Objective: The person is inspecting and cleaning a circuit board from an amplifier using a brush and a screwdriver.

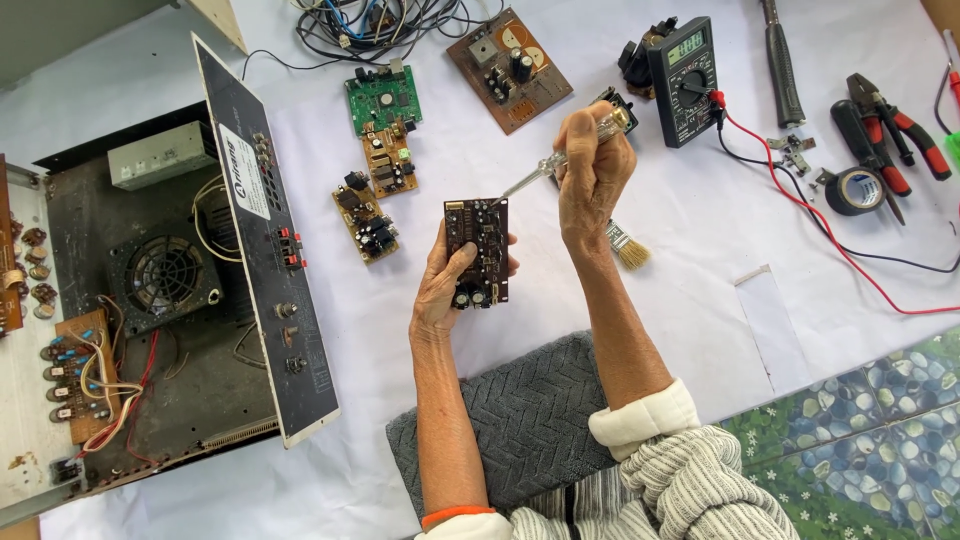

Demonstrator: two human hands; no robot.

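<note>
My left hand (445, 285) holds a small dark brown circuit board (478, 245) upright by its lower edge, component side facing me. My right hand (593, 175) grips a screwdriver with a clear handle (560, 158), and its metal tip touches the board's top right corner. Both forearms rise from the bottom of the view, above a grey textured cloth (530, 420). A small paintbrush (628, 246) lies on the white sheet just right of my right wrist.
An opened black amplifier chassis (170, 290) with a fan and wiring fills the left. Several loose circuit boards (380, 150) lie at upper middle, near tangled cables (380, 20). A digital multimeter (682, 80) with a red lead, pliers (900, 120), black tape (855, 190) and a hammer (782, 60) sit right.
</note>
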